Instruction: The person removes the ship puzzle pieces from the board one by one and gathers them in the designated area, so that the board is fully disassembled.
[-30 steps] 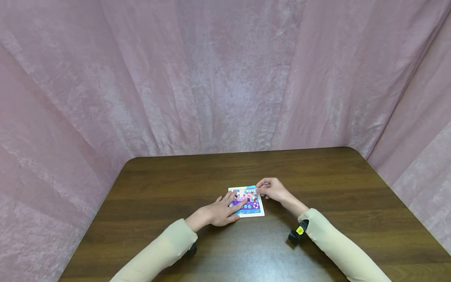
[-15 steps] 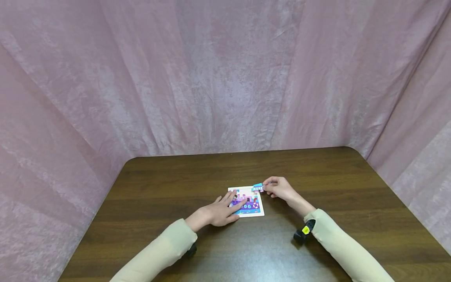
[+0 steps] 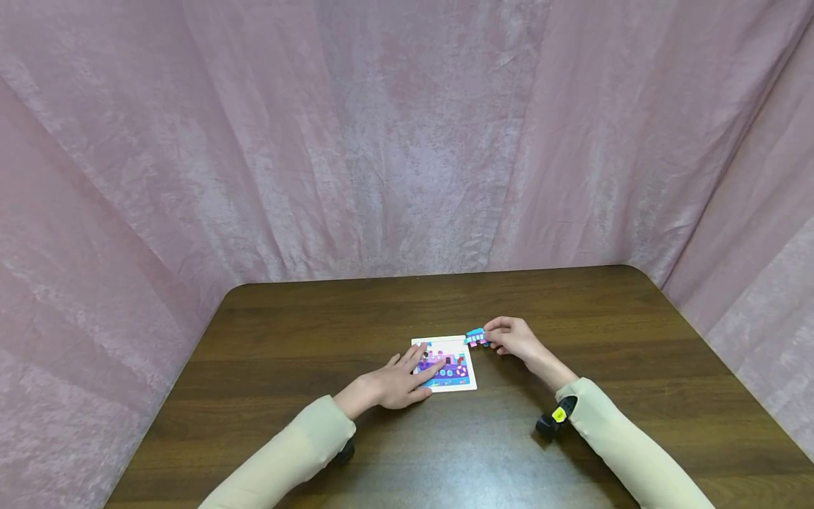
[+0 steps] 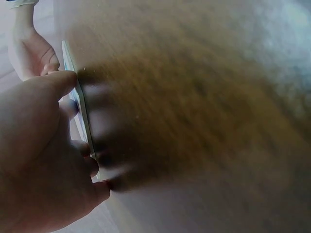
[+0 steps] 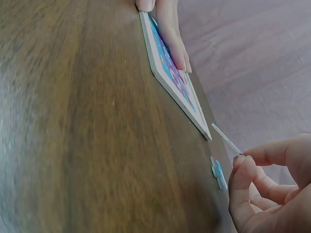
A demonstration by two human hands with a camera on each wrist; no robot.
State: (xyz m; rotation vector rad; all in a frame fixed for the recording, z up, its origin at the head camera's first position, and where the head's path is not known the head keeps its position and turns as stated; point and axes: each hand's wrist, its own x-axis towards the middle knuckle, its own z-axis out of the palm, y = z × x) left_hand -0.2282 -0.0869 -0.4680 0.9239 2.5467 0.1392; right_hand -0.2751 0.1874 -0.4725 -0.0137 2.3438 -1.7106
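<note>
The left hand (image 3: 397, 383) braces the puzzle board (image 3: 454, 387), fingers spread, while the right hand (image 3: 518, 341) pinches a piece (image 5: 226, 138) beside its far corner: apparently the removal step, next requiring set-down, clearance unclear from here

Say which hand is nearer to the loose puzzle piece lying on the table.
Right. The right hand is close beside the loose puzzle piece, pinching another piece. The left hand is farther off, resting on the puzzle board.

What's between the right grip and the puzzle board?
In the right wrist view: the pinched piece, jutting from the right grip toward the puzzle board, and a loose piece below.
</note>
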